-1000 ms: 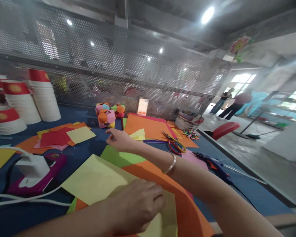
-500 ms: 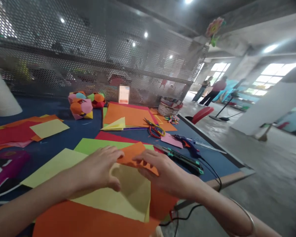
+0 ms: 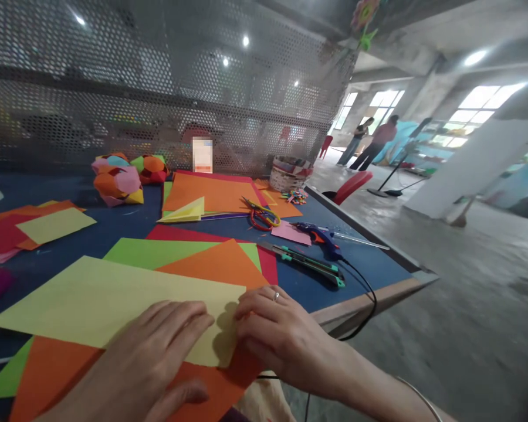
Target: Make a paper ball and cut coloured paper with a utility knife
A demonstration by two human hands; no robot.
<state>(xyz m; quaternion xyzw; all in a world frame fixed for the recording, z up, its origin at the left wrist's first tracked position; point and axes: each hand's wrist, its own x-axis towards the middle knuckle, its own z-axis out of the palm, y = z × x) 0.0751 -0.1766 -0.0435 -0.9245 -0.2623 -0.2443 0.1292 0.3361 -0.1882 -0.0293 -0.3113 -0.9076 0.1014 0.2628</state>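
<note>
A pale yellow paper sheet [image 3: 114,293] lies aslant in front of me, over orange and green sheets. My left hand [image 3: 167,334] rests on the yellow sheet, fingers stretched out and thumb apart. At the sheet's right edge, my right hand [image 3: 275,328], with a ring on one finger, has its fingers curled round the paper; the fingertips are partly hidden. Beneath are an orange sheet [image 3: 57,375] nearer me and another orange sheet [image 3: 220,264] beyond, with a green sheet [image 3: 136,253] and a red one below.
Beyond the papers lie a teal and black cutter [image 3: 308,264], scissors [image 3: 264,217] and a blue glue gun [image 3: 321,237] with a cord. Paper balls [image 3: 118,181], a basket [image 3: 290,173] and a folded yellow paper [image 3: 187,212] stand farther back. A perforated metal screen [image 3: 158,88] borders the table.
Both hands have come down and nearer me, from the orange paper at the far side to the yellow sheet. The orange corner is now uncovered. My view has turned slightly right and down.
</note>
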